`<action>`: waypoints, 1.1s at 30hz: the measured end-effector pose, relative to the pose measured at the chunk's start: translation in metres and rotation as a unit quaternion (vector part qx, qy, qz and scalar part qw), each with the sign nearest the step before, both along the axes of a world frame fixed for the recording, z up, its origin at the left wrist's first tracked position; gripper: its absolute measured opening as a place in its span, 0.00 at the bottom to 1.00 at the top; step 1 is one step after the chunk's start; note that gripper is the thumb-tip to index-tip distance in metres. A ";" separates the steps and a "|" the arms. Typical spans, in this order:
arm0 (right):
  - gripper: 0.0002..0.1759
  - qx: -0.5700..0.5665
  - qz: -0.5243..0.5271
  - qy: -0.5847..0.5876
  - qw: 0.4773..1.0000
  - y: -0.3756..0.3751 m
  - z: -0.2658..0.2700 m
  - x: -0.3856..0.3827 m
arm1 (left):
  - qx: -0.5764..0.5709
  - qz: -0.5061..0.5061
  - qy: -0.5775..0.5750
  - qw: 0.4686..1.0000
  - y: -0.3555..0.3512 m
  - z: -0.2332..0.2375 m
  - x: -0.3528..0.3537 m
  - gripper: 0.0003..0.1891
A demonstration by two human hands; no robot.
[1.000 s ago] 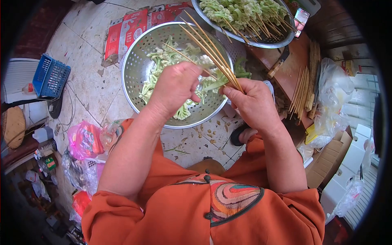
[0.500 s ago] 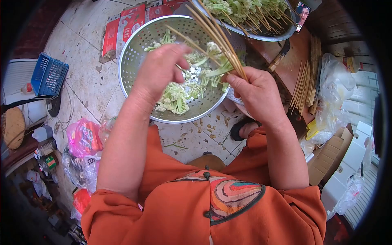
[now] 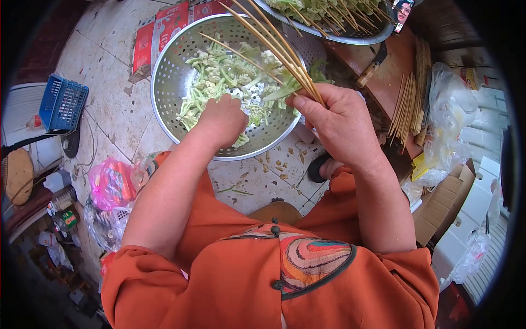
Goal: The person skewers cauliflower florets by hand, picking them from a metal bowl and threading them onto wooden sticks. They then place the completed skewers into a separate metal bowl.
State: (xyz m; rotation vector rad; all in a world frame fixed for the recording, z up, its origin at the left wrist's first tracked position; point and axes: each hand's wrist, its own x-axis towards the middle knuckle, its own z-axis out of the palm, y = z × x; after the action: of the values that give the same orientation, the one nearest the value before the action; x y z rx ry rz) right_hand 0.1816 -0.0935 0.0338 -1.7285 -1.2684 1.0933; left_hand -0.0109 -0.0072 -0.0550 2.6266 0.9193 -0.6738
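A large perforated metal colander stands on the floor in front of me, with loose cauliflower florets inside. My left hand is down in the colander among the florets, its fingers curled; their tips and anything between them are hidden. Above the colander's right side, my right hand is closed round several long bamboo skewers that point up and to the left. One skewer slants farther left than the others. A green-stemmed cauliflower floret sits at the skewers near my right thumb.
At the top, a metal basin holds skewered cauliflower, with a phone beside it. On the brown board to the right lie a knife and a bundle of skewers. A blue basket and plastic bags are at left.
My left hand has moved down from beside the skewers into the florets, and its fingers have curled. My right hand still holds the skewers in about the same place.
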 end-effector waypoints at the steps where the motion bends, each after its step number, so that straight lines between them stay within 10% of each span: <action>1: 0.12 0.000 -0.001 0.000 1.000 -0.001 0.000 0.001 | 0.001 -0.005 -0.008 1.000 -0.001 -0.003 -0.001 0.08; 11: 0.12 -0.013 0.005 -0.002 1.000 -0.003 0.006 0.002 | -0.129 0.097 -0.075 0.984 0.027 0.005 -0.010 0.06; 14: 0.12 -0.019 0.013 -0.001 1.000 -0.003 0.008 0.000 | -0.236 0.270 -0.240 0.902 0.041 0.020 -0.020 0.07; 16: 0.12 -0.021 0.021 -0.001 1.000 -0.002 0.008 -0.001 | -0.328 0.487 -0.429 0.686 0.045 0.028 -0.019 0.11; 21: 0.11 -0.037 0.029 -0.022 0.999 -0.001 0.001 -0.005 | -0.402 0.551 -0.578 0.447 0.051 0.043 -0.028 0.11; 33: 0.11 -0.064 0.019 -0.014 0.998 -0.001 0.000 -0.010 | -0.411 0.556 -0.651 0.313 0.052 0.048 -0.028 0.11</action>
State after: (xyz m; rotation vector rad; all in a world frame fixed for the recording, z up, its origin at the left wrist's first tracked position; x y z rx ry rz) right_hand 0.1718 -0.0949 0.0336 -1.8268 -1.2778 1.1983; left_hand -0.0391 0.0445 -0.0071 0.4416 0.9130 1.0153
